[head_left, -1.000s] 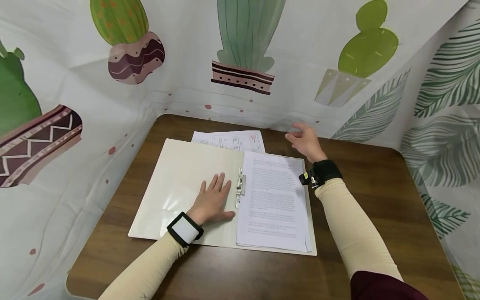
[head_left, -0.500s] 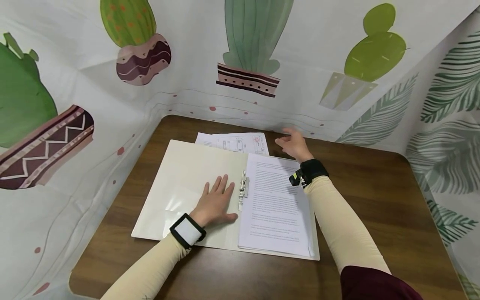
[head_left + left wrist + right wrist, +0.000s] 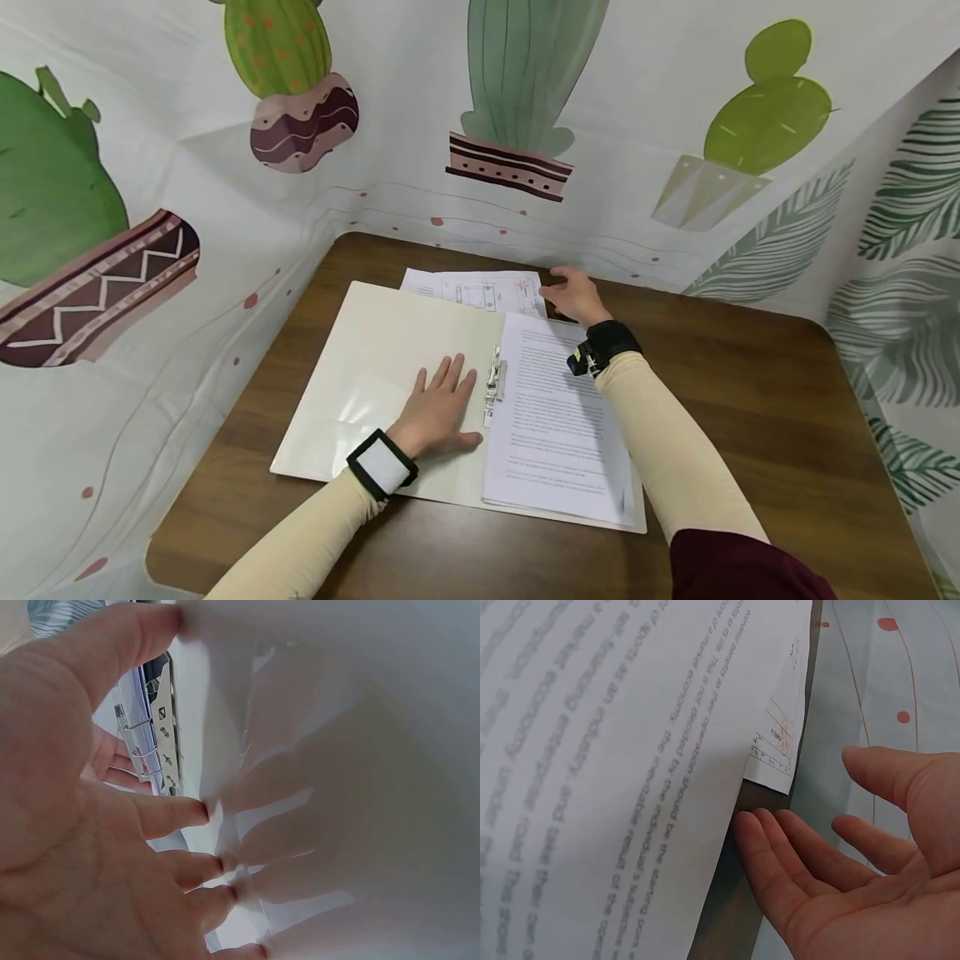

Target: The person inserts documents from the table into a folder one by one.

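Note:
A cream ring binder [image 3: 375, 350] lies spread on the wooden table. My left hand [image 3: 438, 408] rests on its inside cover, fingers spread and fingertips touching the surface in the left wrist view. Beside the thumb is the metal ring clip [image 3: 495, 387]; its rings show in the left wrist view [image 3: 146, 742]. A stack of printed pages [image 3: 555, 425] lies on the binder's right half. Behind the binder, partly covered by it, lies a sheet with a drawing and a red stamp [image 3: 480, 287]. My right hand [image 3: 576, 296] is at that sheet's right corner, thumb and fingers apart, holding nothing.
The brown table [image 3: 750, 417] extends right of the binder and in front of it. A white cloth with printed cacti [image 3: 405, 100] hangs close behind the table's back edge and along its left side.
My right hand has moved left, from beyond the binder's right back corner to the edge of the drawing sheet. The left hand stays on the cover. The head view has shifted slightly.

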`<state>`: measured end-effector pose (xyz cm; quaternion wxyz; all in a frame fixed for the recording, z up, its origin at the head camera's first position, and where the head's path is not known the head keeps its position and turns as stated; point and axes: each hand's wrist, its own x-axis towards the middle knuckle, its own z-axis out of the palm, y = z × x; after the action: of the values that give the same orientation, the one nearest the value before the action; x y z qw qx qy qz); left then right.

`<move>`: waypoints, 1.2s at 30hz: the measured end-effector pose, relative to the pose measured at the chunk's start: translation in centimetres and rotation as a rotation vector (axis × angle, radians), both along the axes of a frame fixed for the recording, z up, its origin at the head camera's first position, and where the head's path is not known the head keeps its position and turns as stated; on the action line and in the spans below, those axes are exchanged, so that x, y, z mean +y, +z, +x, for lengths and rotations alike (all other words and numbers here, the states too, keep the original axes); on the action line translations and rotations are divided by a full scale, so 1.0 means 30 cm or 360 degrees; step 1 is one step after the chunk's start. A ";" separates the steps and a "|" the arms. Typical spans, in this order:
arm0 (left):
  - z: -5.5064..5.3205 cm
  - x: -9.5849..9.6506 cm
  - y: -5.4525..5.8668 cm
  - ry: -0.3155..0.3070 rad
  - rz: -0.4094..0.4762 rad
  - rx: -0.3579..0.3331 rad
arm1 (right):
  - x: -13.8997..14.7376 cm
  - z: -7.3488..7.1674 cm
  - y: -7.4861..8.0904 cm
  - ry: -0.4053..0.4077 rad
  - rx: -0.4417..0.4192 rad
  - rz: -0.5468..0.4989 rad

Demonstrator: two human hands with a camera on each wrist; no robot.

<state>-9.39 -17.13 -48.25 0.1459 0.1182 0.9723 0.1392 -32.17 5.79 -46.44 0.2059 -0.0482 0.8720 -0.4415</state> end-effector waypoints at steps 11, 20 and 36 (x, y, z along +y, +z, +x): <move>-0.003 0.000 0.003 0.0003 -0.0031 -0.0020 | -0.041 -0.002 0.002 -0.0025 -0.0034 0.0052; 0.001 -0.004 -0.002 0.0009 -0.0023 -0.0021 | -0.076 0.014 0.001 -0.0082 0.0029 0.0123; 0.011 -0.009 0.001 0.0003 -0.0003 0.0007 | -0.083 0.015 -0.015 -0.0161 -0.0029 0.0081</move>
<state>-9.05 -17.41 -48.22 0.1436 0.1175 0.9729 0.1383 -31.72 3.31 -46.90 0.1926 0.0052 0.8823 -0.4294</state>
